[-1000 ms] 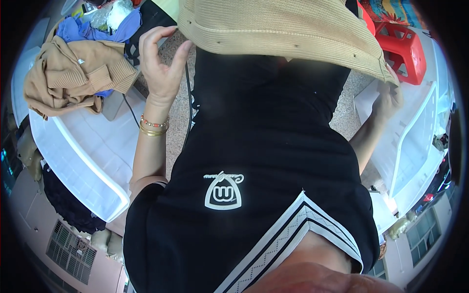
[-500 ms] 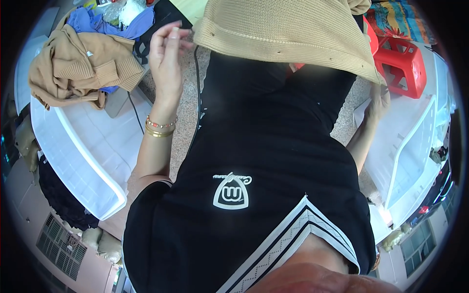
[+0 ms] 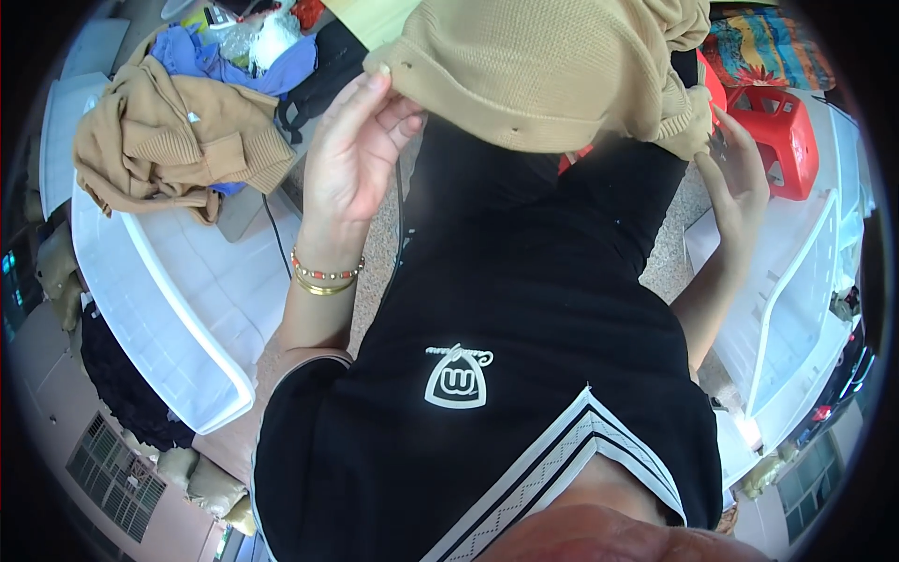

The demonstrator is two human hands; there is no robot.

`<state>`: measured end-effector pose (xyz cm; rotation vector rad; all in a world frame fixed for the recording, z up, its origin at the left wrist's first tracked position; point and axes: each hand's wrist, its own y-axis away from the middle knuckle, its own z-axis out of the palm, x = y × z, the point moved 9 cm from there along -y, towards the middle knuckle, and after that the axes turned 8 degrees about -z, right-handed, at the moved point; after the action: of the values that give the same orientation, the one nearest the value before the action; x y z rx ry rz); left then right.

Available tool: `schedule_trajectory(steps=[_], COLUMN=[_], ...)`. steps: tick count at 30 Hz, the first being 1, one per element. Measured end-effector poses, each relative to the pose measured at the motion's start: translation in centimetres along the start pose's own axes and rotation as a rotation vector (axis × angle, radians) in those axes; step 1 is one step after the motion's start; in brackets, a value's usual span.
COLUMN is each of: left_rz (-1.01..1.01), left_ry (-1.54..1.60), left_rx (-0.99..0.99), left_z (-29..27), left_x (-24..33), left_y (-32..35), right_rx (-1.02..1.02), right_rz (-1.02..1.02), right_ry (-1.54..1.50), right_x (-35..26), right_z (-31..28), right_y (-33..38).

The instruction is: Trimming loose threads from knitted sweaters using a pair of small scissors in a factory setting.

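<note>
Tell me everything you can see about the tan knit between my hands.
The knit is plain tan, finely ribbed, and looks soft and fairly thick. Small dark spots, perhaps holes, sit near its lower edge. It is partly spread over the lap, smoother on the left and bunched into folds on the right; its top runs out of the picture. The left hand pinches its left corner. The right hand is at its bunched right side, apparently touching it, though the grip is unclear.
</note>
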<state>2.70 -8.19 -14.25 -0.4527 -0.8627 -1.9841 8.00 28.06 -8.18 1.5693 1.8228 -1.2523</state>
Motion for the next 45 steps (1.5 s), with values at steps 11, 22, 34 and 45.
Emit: schedule_trajectory(steps=[11, 22, 34, 45], left_rz=[0.262, 0.369, 0.614, 0.004], left_ry=[-0.159, -0.305, -0.567, 0.52], left_rx=[-0.127, -0.078, -0.137, -0.039], left_z=[6.3, 7.3, 6.2, -2.5], left_x=[2.6, 2.5, 3.8, -0.4], left_y=[1.7, 1.8, 1.7, -5.8], right_rx=[-0.235, -0.231, -0.231, -0.303], right_rz=[-0.807, -0.722, -0.714, -0.702], right_ry=[0.008, 0.106, -0.035, 0.013], right_x=[-18.3, -17.3, -15.4, -15.6], right_z=[9.7, 11.3, 11.8, 12.5], right_y=[-6.2, -6.5, -6.7, -5.9])
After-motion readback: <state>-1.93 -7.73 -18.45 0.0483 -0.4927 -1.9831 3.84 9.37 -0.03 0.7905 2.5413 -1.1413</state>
